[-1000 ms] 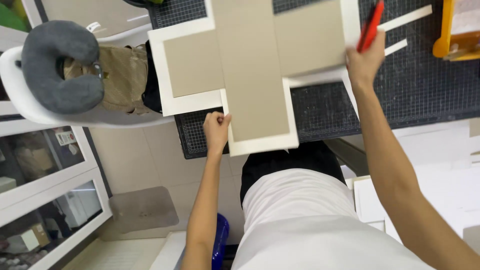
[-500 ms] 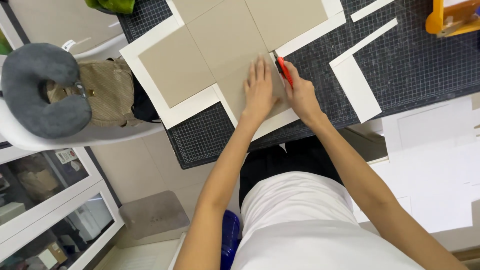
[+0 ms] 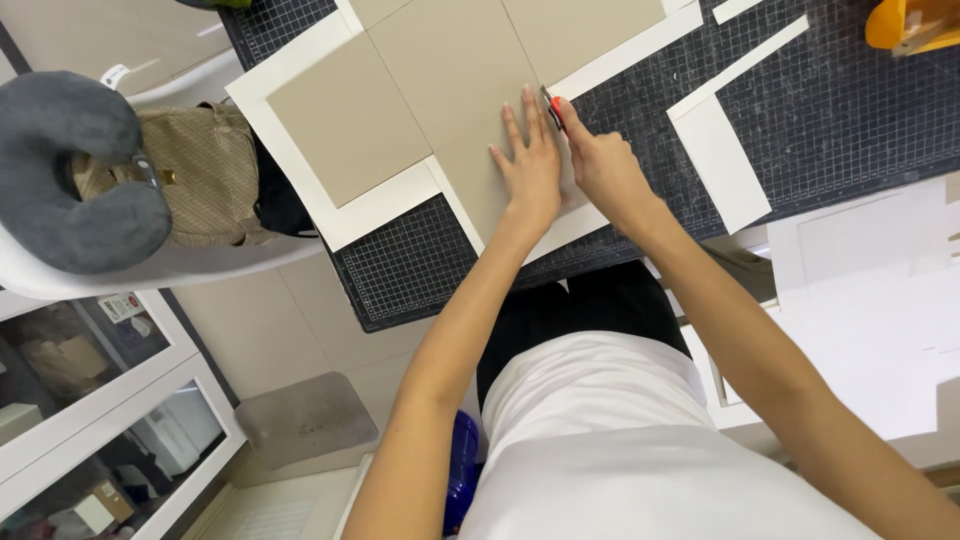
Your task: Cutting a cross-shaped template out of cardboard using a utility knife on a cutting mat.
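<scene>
Cardboard [image 3: 440, 90] now lies pinned under the left hand [image 3: 530, 165], fingers spread flat, while the right hand [image 3: 600, 165] has brought its red knife [image 3: 552, 108] down, fingers wrapped around it, against the board's edge.

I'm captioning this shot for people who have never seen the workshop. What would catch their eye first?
First, the big tan card with white borders, spread over the dark gridded cutting mat at top centre. On it the left hand lies flat, while the right hand beside it holds a red knife at the card's edge. At far left, a grey neck pillow sits on a white chair.
</scene>
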